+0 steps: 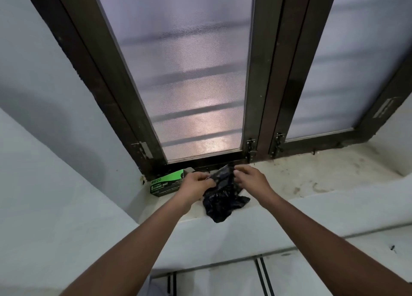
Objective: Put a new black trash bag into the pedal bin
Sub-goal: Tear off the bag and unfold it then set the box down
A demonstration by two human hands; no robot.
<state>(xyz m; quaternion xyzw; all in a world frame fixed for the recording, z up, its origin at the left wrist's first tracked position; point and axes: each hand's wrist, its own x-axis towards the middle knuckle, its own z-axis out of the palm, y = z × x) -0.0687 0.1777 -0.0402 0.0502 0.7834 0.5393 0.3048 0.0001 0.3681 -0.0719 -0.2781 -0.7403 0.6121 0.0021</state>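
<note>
**Both your hands hold the black bag at the window ledge**

In front of you is a big window [196, 77] with a dark brown frame and cloudy glass. You can see dim bars through the glass. A second pane [347, 72] sits to the right of it. Pale walls [44, 94] stand on both sides.

Under the window runs a wide, light-coloured ledge [312, 177]. It is stained and dirty, with dark marks near the frame. Below the ledge the wall goes down to a floor with thin dark lines [264, 275].

Your two bare arms reach up and forward to the ledge. The black trash bag [223, 197] is between your hands, crumpled and partly unfolded. Its lower part rests on the ledge and one corner hangs over the front edge.

Your left hand [196, 183] is curled, and its fingers pinch the left side of the bag's top. Your right hand [250, 179] is just across from it, with bent fingers pinching the top right of the bag. The two hands are close together, with only the bag between them.

Just to the left of your left hand lies a green and black box of garbage bags [167, 183]. It sits on the ledge, in the corner by the window frame. Your left hand covers its right end.
</note>
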